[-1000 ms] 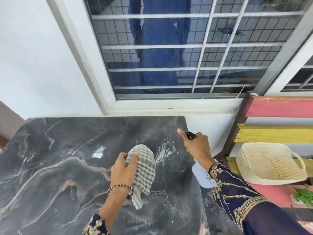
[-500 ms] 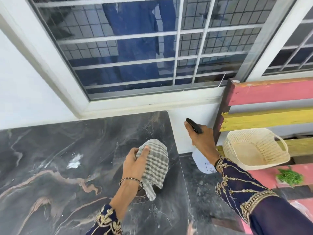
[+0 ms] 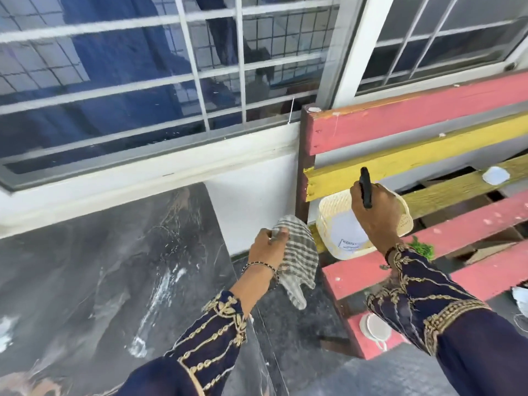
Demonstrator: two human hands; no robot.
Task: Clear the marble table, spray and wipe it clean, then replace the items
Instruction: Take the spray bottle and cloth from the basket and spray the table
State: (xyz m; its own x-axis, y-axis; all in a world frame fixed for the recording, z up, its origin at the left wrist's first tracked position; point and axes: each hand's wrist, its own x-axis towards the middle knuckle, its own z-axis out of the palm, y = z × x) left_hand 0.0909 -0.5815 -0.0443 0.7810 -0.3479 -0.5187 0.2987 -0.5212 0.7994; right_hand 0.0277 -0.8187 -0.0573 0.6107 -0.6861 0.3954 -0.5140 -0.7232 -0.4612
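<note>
Head view: the dark veined marble table shows white wet streaks left of the left hand, whose fingers clutch a striped cloth. The right hand fingers grip a white spray bottle; its label is illegible.

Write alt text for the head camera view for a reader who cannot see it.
The right hand holds a spray bottle over a cream basket on a pink and yellow slatted bench, while the left hand holds a striped cloth past the right edge of a dark marble table streaked with white spray. A barred window runs behind.
</note>
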